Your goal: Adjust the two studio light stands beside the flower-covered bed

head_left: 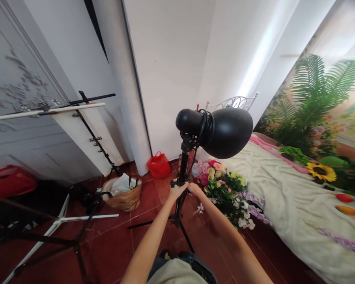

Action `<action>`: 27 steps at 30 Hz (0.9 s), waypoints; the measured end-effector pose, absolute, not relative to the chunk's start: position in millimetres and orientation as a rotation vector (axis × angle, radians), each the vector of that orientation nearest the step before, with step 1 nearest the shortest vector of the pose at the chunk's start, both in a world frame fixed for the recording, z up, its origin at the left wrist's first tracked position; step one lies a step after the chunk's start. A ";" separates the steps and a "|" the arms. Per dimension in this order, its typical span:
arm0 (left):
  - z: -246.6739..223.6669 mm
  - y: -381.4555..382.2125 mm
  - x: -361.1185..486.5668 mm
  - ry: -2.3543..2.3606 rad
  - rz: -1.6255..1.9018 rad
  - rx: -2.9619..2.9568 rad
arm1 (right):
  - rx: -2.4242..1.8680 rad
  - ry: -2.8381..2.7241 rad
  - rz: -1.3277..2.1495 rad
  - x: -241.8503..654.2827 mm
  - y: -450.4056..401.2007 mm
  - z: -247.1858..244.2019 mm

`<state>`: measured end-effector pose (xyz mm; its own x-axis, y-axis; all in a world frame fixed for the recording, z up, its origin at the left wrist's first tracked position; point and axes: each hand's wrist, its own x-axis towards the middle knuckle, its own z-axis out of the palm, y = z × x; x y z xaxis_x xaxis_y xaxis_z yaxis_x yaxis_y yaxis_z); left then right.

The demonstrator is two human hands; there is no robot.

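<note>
A black light stand (182,167) stands upright on splayed legs in front of me. At its top sits a black studio lamp (229,132) with a dome-shaped reflector, pointing right, its cable coiled around the neck. My left hand (176,191) is closed around the stand just under a collar with a knob (174,183). From the other side my right hand (193,188) grips the stand at about the same height. The fingers of both hands are partly hidden by the pole and the wrists.
Artificial flowers (221,181) lie on the tiled floor to the right, against a bed with a cream blanket (272,189). At left are a wicker basket (126,199), a red bag (159,165), a white stand leg (88,217) and black stands with a crossbar (73,108).
</note>
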<state>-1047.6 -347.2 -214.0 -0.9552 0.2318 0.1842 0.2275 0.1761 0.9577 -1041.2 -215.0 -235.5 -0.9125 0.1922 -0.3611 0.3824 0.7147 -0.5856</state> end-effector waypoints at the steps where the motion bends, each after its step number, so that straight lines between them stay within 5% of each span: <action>1: -214.1 -347.3 -1047.7 2.396 1.960 0.472 | 0.472 2.674 -0.989 -1035.7 -216.1 -237.5; 9: -203.0 -347.8 -1042.8 2.349 1.986 0.419 | -0.127 3.226 -1.056 -971.2 -207.3 -241.2; 19: -207.4 -346.6 -1044.4 2.348 2.030 0.404 | -0.416 3.126 -0.368 -994.8 -196.6 -213.8; 27: -218.0 -345.6 -1049.2 2.305 2.078 0.482 | -0.566 2.945 -0.331 -1022.2 -188.4 -204.6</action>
<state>-1049.2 -345.6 -218.0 -0.9528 0.2261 0.2024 0.2246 0.0770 0.9714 -1022.2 -188.4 -204.6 -0.9222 -0.3782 -0.0805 -0.3509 0.9061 -0.2364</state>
